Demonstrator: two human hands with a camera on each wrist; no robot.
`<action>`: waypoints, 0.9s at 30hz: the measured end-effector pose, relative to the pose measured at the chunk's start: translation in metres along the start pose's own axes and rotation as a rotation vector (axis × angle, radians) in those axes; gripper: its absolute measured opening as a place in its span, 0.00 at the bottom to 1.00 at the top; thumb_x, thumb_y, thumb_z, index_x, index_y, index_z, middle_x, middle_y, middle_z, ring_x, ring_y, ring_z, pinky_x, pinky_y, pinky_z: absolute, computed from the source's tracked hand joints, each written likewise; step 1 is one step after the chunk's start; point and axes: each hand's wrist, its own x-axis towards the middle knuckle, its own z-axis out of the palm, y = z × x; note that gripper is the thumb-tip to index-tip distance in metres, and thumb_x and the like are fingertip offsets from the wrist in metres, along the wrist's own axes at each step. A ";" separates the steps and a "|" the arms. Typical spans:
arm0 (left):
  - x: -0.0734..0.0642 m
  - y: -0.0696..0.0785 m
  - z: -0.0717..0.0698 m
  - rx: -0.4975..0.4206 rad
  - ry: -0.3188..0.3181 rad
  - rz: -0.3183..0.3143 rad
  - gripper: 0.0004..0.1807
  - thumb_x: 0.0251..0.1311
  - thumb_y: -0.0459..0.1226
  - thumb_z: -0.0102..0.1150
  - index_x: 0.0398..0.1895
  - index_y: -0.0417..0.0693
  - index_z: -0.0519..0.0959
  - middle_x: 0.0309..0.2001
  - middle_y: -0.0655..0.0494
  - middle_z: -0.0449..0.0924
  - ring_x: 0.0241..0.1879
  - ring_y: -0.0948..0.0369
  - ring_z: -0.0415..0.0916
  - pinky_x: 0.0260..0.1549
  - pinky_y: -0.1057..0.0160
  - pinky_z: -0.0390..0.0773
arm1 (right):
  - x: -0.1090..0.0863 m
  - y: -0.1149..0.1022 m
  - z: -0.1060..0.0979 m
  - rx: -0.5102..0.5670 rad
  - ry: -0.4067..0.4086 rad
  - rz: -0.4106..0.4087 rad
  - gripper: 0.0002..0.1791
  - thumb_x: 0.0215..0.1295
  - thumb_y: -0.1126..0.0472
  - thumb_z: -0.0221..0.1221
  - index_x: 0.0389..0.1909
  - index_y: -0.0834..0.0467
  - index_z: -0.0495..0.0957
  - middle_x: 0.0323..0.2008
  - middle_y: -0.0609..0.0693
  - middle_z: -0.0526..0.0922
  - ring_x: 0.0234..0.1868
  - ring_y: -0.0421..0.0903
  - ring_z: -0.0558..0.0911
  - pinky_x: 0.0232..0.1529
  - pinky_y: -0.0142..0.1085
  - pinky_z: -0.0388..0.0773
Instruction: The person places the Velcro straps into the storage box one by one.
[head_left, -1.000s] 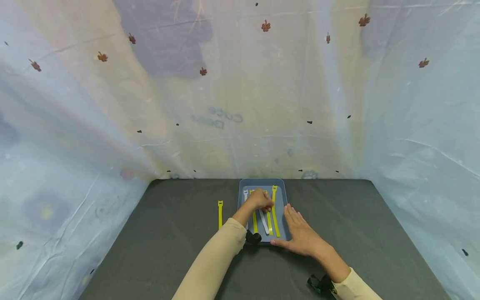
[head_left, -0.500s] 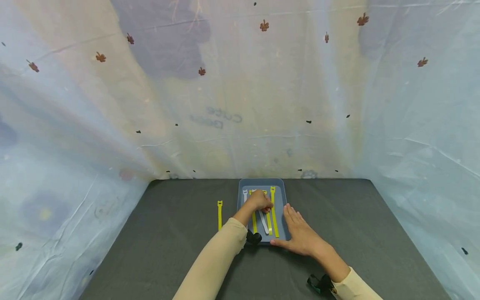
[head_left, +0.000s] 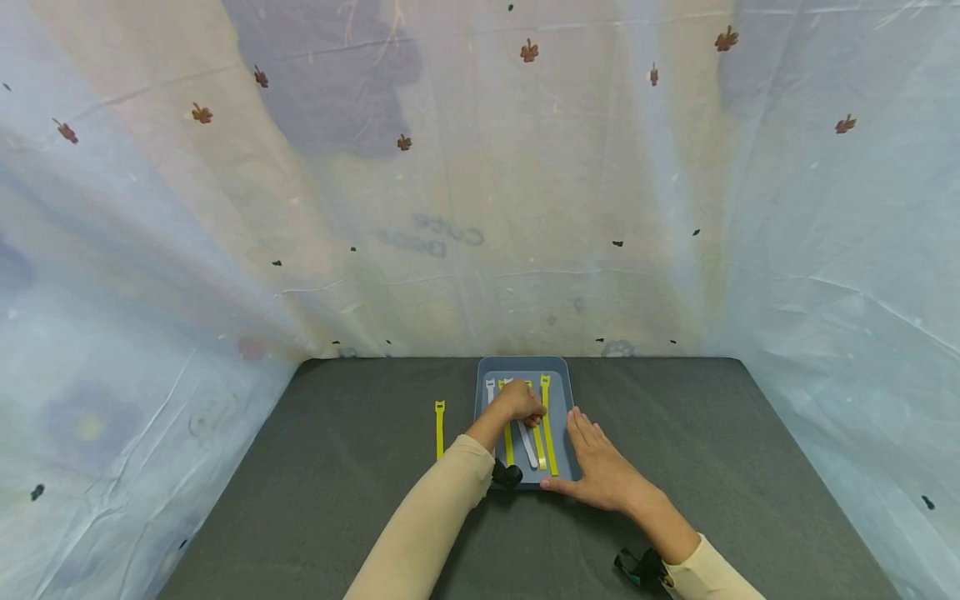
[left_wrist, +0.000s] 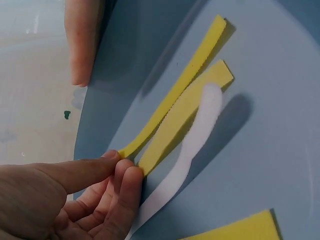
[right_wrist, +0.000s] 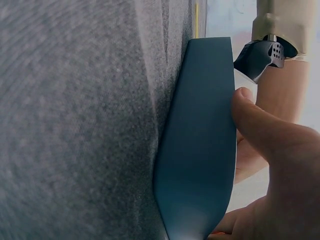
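Observation:
In the head view my left hand [head_left: 517, 402] reaches over a blue-grey tray [head_left: 566, 375]. Its thumb and index finger pinch a yellow hook-and-loop cable strap [left_wrist: 172, 95], the rightmost in the tray. Left of that strap lie another yellow strap [left_wrist: 187, 112], right at the fingers, and a white strap [left_wrist: 204, 120]. A further yellow strap [head_left: 509, 446] and a white one [head_left: 491, 387] are partly hidden by the hand and wrist. My right hand [head_left: 603, 471] lies with straight fingers along the tray's right side, its thumb at the near rim.
One yellow strap [head_left: 440, 429] lies on the dark grey cloth-covered table [head_left: 360, 467], left of the tray, its lower end behind the left sleeve. A patterned plastic curtain [head_left: 480, 183] hangs behind the table and on both sides.
The pinched yellow strap has shifted slightly left, and its slotted head sits a little nearer to me. Both hands keep nearly the same places.

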 end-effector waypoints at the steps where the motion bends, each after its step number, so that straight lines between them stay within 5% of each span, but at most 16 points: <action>1: 0.000 0.000 0.000 0.001 -0.003 -0.001 0.07 0.68 0.30 0.71 0.31 0.34 0.87 0.31 0.41 0.91 0.33 0.50 0.92 0.35 0.61 0.90 | 0.000 0.000 0.000 0.000 0.000 0.000 0.70 0.65 0.26 0.66 0.83 0.75 0.46 0.84 0.72 0.45 0.85 0.66 0.49 0.83 0.61 0.49; 17: -0.004 -0.001 -0.004 0.058 -0.013 0.017 0.08 0.69 0.32 0.71 0.34 0.34 0.88 0.31 0.42 0.91 0.33 0.51 0.92 0.35 0.60 0.90 | -0.001 -0.002 -0.001 0.014 -0.013 0.014 0.71 0.64 0.25 0.66 0.83 0.74 0.45 0.85 0.71 0.44 0.86 0.66 0.48 0.84 0.61 0.47; 27: -0.003 -0.006 -0.012 -0.034 -0.047 0.109 0.07 0.72 0.33 0.69 0.37 0.36 0.83 0.35 0.40 0.90 0.36 0.46 0.91 0.36 0.58 0.90 | -0.001 -0.002 -0.003 0.021 -0.009 0.000 0.71 0.65 0.25 0.65 0.83 0.74 0.44 0.85 0.71 0.43 0.86 0.66 0.47 0.83 0.62 0.48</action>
